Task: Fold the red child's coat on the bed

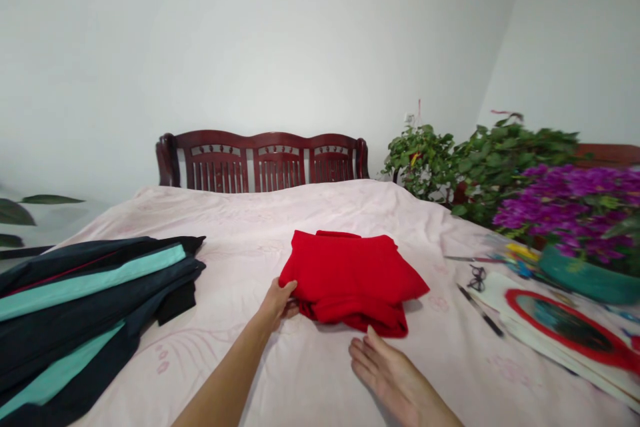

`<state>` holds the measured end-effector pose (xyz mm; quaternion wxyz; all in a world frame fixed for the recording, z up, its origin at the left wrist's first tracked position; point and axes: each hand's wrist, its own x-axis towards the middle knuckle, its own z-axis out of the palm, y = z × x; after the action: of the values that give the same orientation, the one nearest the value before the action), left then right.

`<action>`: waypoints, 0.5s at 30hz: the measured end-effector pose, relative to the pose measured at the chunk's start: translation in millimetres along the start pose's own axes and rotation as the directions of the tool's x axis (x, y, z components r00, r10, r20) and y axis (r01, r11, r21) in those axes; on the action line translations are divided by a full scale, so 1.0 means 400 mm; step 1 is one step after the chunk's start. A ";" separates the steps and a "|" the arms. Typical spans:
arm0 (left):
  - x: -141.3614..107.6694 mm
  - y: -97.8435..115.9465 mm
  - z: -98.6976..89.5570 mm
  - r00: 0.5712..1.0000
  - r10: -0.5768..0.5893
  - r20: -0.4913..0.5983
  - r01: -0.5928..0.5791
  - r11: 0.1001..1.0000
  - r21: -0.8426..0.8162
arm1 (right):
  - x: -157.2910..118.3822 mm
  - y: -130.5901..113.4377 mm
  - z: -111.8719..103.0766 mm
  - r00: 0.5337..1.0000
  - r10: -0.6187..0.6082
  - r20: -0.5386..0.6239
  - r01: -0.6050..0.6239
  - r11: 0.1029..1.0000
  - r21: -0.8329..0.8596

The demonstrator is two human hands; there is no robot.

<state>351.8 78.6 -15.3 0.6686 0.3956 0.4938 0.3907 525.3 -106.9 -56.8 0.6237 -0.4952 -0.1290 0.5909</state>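
A red garment point(350, 270), folded into a thick bundle, lies in the middle of the pale pink bed sheet point(240, 233). Its kind of clothing cannot be made out. My left hand point(280, 300) pinches the bundle's left edge, thumb on top and fingers tucked partly under the cloth. Just in front of the near right corner is my right hand point(383, 373), palm turned inward, fingers stretched out and holding nothing. The garment's underside is hidden.
Dark trousers with mint stripes point(100, 280) lie on the left. To the right are a red-framed mirror point(565, 323), a dark pen-like object point(480, 310), a black hair clip point(477, 278) and purple flowers in a green pot point(590, 277). A wooden bench back point(265, 160) stands behind.
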 end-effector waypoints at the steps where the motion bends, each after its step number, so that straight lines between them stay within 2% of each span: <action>1: -0.004 -0.002 0.005 1.000 0.002 -0.009 -0.002 1.000 -0.007 | 0.007 -0.011 0.016 1.000 0.015 -0.026 -0.014 0.999 0.033; 4: -0.023 -0.018 0.026 1.000 0.016 -0.014 -0.016 1.000 -0.026 | 0.047 -0.054 0.075 0.990 -0.011 -0.142 0.025 0.995 0.093; 7: -0.052 -0.045 0.050 1.000 0.021 0.000 -0.021 0.999 -0.046 | 0.103 -0.074 0.128 0.959 -0.172 -0.226 0.212 0.963 0.168; 9: -0.073 -0.063 0.062 1.000 0.028 0.009 -0.028 0.998 -0.053 | 0.143 -0.069 0.144 0.902 -0.281 -0.329 0.359 0.910 0.207; 11: -0.091 -0.074 0.062 0.999 0.030 0.025 -0.028 0.998 -0.062 | 0.180 -0.060 0.141 0.832 -0.314 -0.457 0.447 0.868 0.217; 13: -0.102 -0.076 0.045 0.998 0.028 0.056 -0.026 0.998 -0.049 | 0.209 -0.059 0.126 0.776 -0.300 -0.554 0.485 0.846 0.221; 15: -0.102 -0.073 0.009 0.994 0.051 0.101 -0.055 0.998 0.037 | 0.229 -0.076 0.109 0.736 -0.308 -0.602 0.523 0.824 0.219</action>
<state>350.6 29.5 -27.0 0.6738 0.4407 0.4567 0.3785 536.0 -1.7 -51.7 0.8343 -0.4704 0.0583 0.2815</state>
